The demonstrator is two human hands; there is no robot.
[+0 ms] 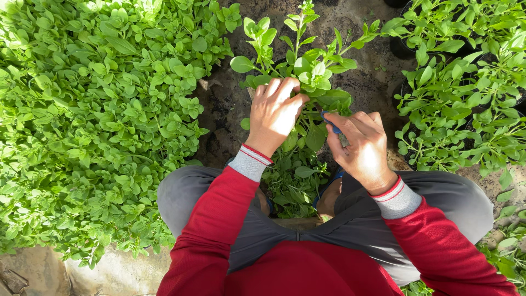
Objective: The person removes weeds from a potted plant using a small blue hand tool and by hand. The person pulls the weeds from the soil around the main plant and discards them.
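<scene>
No packages, labels, signs or screens were in view in the head camera's picture.

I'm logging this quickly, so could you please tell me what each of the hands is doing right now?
Left hand: closed, pinching stems of the potted plant.
Right hand: closed around blue-handled scissors, held at the plant.
</scene>
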